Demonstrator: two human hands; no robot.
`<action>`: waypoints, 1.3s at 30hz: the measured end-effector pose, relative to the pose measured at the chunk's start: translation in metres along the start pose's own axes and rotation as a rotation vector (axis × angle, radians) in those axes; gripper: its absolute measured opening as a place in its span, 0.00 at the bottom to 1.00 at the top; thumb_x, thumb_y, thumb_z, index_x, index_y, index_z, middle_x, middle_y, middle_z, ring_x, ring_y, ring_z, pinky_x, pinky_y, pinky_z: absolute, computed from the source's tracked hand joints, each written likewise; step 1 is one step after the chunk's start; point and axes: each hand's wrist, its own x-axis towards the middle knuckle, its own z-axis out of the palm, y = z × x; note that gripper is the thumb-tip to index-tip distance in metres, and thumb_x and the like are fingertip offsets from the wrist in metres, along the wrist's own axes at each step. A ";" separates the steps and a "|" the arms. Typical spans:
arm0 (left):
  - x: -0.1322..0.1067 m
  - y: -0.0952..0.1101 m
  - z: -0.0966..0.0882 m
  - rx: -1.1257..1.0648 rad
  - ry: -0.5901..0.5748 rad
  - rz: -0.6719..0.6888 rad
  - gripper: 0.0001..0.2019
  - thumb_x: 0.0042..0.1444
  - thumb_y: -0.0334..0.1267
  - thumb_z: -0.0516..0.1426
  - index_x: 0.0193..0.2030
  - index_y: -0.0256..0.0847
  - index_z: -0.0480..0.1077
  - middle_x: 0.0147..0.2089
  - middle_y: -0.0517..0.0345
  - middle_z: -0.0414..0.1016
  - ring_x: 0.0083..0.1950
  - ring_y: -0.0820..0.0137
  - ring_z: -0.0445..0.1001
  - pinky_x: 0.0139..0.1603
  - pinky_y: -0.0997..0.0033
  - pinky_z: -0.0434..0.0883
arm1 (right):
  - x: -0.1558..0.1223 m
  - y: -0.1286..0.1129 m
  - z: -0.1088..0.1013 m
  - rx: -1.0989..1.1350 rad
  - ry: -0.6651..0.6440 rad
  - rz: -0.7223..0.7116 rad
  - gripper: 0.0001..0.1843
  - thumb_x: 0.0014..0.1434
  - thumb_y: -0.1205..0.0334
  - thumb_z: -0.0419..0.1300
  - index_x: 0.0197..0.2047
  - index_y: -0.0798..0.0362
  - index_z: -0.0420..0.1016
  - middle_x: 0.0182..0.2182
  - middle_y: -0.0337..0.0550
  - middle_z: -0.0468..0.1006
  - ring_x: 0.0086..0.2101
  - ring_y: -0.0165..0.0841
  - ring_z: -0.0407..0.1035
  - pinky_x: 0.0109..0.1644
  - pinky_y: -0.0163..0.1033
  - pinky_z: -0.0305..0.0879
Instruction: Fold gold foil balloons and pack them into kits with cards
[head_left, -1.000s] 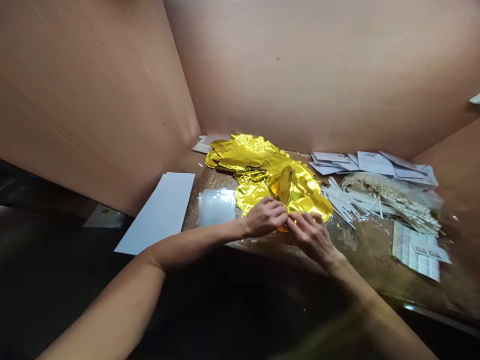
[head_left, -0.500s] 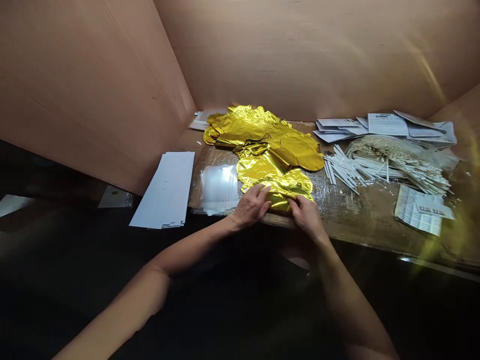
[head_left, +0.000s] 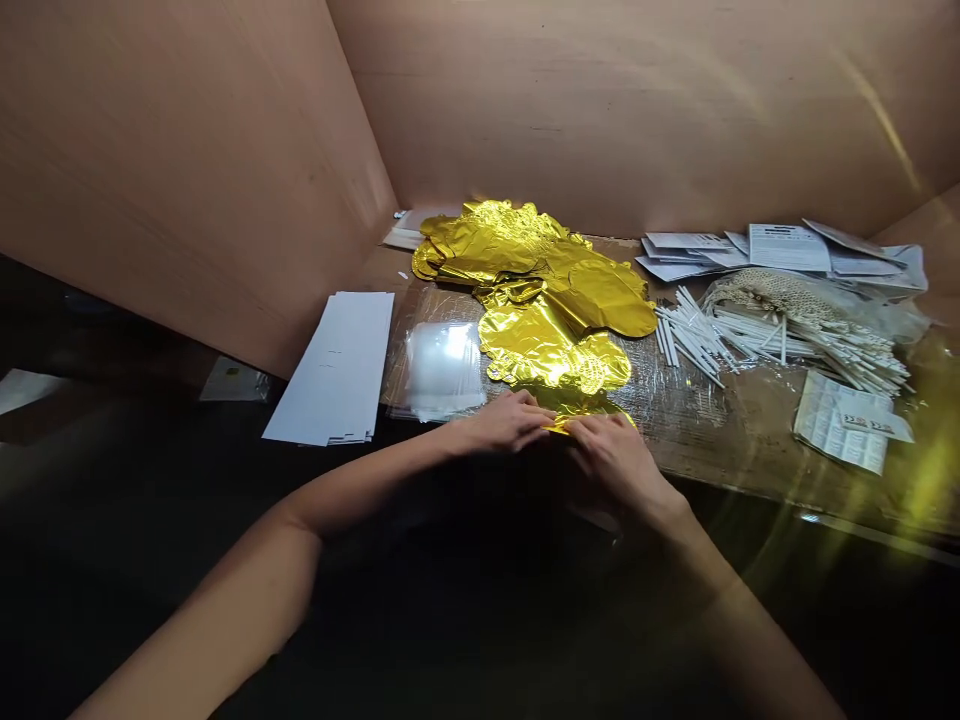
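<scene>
A folded gold foil balloon (head_left: 581, 414) lies at the near edge of the table, mostly covered by my hands. My left hand (head_left: 502, 425) pinches its left side with the fingers closed on the foil. Against its right side presses my right hand (head_left: 615, 455), fingers curled over the fold. Just behind it lies another flat gold balloon (head_left: 551, 350), and a heap of gold foil balloons (head_left: 517, 250) stretches toward the back wall.
Clear plastic bags (head_left: 442, 370) lie left of the balloons, beside a stack of white cards (head_left: 337, 365). White sticks (head_left: 772, 340), a cord bundle (head_left: 780, 292), leaflets (head_left: 847, 425) and papers (head_left: 750, 250) fill the right side. Brown walls (head_left: 637, 100) enclose the table.
The folded balloon has been drawn from the pile to the table's near edge and pressed flatter. Both hands came toward me with it. The camera tilted, so the pile sits higher in view.
</scene>
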 end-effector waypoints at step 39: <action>-0.036 0.051 -0.034 -1.250 0.391 -0.600 0.32 0.56 0.40 0.68 0.66 0.43 0.65 0.48 0.51 0.81 0.43 0.66 0.81 0.44 0.67 0.75 | 0.024 -0.068 0.009 1.694 0.042 0.419 0.23 0.60 0.48 0.73 0.54 0.46 0.78 0.43 0.45 0.85 0.35 0.40 0.79 0.39 0.45 0.78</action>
